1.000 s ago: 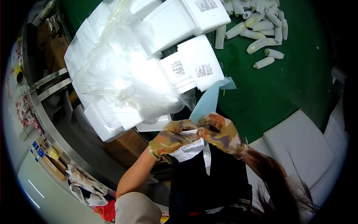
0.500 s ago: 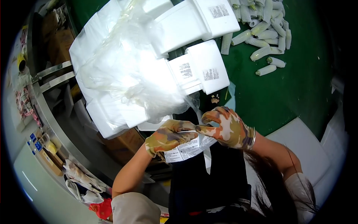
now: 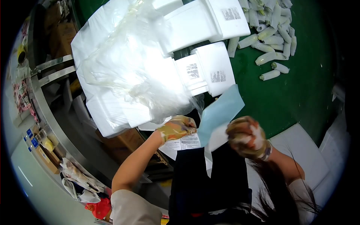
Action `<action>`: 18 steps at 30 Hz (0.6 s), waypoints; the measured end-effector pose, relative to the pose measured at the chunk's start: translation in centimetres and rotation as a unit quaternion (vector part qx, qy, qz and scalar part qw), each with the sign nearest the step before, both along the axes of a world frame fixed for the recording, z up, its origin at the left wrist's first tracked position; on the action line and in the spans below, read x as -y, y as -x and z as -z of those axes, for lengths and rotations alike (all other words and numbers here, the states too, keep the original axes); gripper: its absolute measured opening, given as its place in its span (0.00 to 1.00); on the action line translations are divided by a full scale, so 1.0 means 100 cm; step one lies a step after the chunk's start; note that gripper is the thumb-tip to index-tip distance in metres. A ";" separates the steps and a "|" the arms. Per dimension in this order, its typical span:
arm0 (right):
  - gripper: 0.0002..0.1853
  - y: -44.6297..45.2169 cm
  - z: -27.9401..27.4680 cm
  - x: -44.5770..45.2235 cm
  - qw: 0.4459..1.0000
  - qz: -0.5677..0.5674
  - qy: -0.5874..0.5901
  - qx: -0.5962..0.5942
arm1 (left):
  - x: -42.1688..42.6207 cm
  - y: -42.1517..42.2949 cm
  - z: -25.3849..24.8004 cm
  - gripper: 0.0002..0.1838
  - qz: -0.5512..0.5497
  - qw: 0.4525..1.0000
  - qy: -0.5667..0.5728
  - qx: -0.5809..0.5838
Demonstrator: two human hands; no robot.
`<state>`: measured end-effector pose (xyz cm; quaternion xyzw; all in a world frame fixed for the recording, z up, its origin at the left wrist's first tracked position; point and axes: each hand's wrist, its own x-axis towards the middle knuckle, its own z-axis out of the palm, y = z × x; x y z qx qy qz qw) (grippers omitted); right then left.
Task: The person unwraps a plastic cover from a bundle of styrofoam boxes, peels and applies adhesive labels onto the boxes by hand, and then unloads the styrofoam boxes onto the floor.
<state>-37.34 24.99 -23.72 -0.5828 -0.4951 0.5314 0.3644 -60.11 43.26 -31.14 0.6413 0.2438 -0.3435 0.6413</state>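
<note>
The left hand's fingers (image 3: 190, 127) are pinching a printed sheet (image 3: 191, 142), which is lying just under them and reaching sideways toward the right hand, above the dark trousers (image 3: 191, 172). A blue sheet (image 3: 224, 107) is rising just beside those fingertips, its long axis slanting away and to the right, so its near end is sitting closer to the left hand than to the right. The right hand (image 3: 246, 137) is curling beyond a white flap (image 3: 219, 137) (blur is hiding whether its fingers are gripping that flap). Farther out, the blue sheet's far end is overlapping the green surface (image 3: 270, 107), while labelled white boxes (image 3: 219, 60) are standing ahead and white-netted pieces (image 3: 268, 58) are lying beyond.
</note>
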 end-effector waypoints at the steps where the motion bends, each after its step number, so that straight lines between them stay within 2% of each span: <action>1: 0.15 -0.003 0.000 -0.004 0.994 0.093 0.003 -0.064 | -0.001 0.000 0.007 0.13 0.091 0.990 -0.104 0.012; 2: 0.13 -0.010 0.004 -0.013 0.983 0.167 -0.021 -0.077 | -0.004 0.001 0.015 0.19 0.158 0.968 -0.194 0.033; 3: 0.10 -0.018 0.010 -0.027 0.975 0.213 -0.038 -0.054 | -0.004 -0.001 0.025 0.19 0.155 0.968 -0.195 0.032; 4: 0.08 -0.023 0.015 -0.044 0.968 0.246 -0.041 -0.022 | -0.008 -0.011 0.034 0.21 0.178 0.951 -0.252 -0.010; 5: 0.06 -0.021 0.011 -0.062 0.950 0.307 0.009 0.063 | -0.017 -0.020 0.041 0.24 0.200 0.929 -0.308 -0.053; 6: 0.06 -0.024 0.019 -0.074 0.950 0.305 0.006 0.064 | -0.030 -0.027 0.048 0.26 0.153 0.932 -0.322 -0.064; 8: 0.04 -0.031 0.044 -0.098 0.943 0.303 0.135 0.008 | -0.051 -0.030 0.068 0.30 0.084 0.926 -0.353 -0.108; 9: 0.04 -0.030 0.062 -0.110 0.943 0.303 0.135 0.008 | -0.056 -0.022 0.079 0.30 0.084 0.926 -0.353 -0.108; 11: 0.07 -0.020 0.105 -0.133 0.951 0.273 0.146 0.008 | -0.063 -0.002 0.104 0.30 0.186 0.914 -0.284 -0.223; 13: 0.10 0.003 0.131 -0.160 0.942 0.292 0.163 0.009 | -0.046 0.036 0.123 0.21 0.334 0.888 -0.232 -0.212; 15: 0.14 0.028 0.168 -0.176 0.954 0.276 0.115 0.025 | -0.028 0.071 0.115 0.16 0.345 0.889 -0.180 -0.239; 17: 0.17 0.065 0.213 -0.181 0.941 0.320 0.108 -0.008 | -0.009 0.098 0.093 0.14 0.259 0.918 -0.229 -0.194; 18: 0.19 0.082 0.218 -0.184 0.936 0.324 0.130 -0.046 | -0.006 0.101 0.077 0.14 0.228 0.925 -0.224 -0.204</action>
